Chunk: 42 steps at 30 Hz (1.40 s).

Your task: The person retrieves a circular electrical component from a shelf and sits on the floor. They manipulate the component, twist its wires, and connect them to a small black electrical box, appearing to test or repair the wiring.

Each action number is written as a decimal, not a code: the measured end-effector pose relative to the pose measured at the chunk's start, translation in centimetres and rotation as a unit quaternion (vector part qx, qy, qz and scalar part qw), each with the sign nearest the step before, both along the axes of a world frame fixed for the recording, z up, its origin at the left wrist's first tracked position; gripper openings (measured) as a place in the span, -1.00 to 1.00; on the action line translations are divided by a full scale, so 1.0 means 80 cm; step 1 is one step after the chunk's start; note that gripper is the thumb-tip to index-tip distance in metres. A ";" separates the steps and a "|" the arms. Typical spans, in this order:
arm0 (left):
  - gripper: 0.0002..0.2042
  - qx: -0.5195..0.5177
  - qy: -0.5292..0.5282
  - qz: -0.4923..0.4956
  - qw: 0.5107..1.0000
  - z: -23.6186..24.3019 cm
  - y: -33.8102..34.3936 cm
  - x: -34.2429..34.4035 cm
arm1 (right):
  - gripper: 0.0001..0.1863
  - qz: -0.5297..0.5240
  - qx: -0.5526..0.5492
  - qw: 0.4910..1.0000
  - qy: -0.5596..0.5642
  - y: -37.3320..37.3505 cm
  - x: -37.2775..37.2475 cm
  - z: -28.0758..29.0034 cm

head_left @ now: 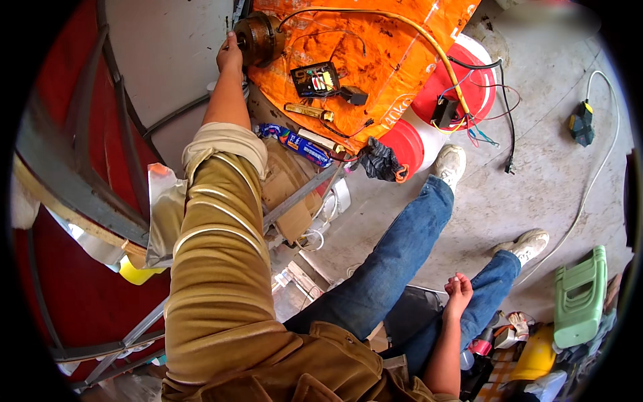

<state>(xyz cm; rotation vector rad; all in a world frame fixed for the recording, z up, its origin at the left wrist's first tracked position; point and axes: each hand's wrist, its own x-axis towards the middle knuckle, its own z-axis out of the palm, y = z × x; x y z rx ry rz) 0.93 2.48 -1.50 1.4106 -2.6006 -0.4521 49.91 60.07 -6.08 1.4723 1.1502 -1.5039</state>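
My left hand reaches far forward and grips the side of a round brown motor with copper windings, which rests at the back left of an orange sheet. A small black circuit board and a brass-coloured flat tool lie on the sheet to the right of that hand. My right hand hangs low by my right knee in blue jeans, fingers loosely curled with nothing in it.
A red and white drum with loose wires stands beyond the sheet. A yellow cable arcs over it. A black plug and a white cord lie on the concrete floor. A green plastic stool sits at the right.
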 end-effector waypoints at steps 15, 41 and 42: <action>-0.60 0.189 0.252 -0.021 0.949 -0.022 -0.055 0.057 | -0.80 0.007 -0.003 1.000 -0.006 0.000 -0.001 -0.002; -0.68 0.332 0.231 0.059 0.913 -0.010 -0.060 0.126 | -0.85 -0.009 -0.027 1.000 -0.002 0.001 0.001 0.000; -0.68 0.365 0.234 0.070 0.898 -0.010 -0.071 0.132 | -0.85 -0.006 -0.028 1.000 -0.007 -0.001 -0.002 0.001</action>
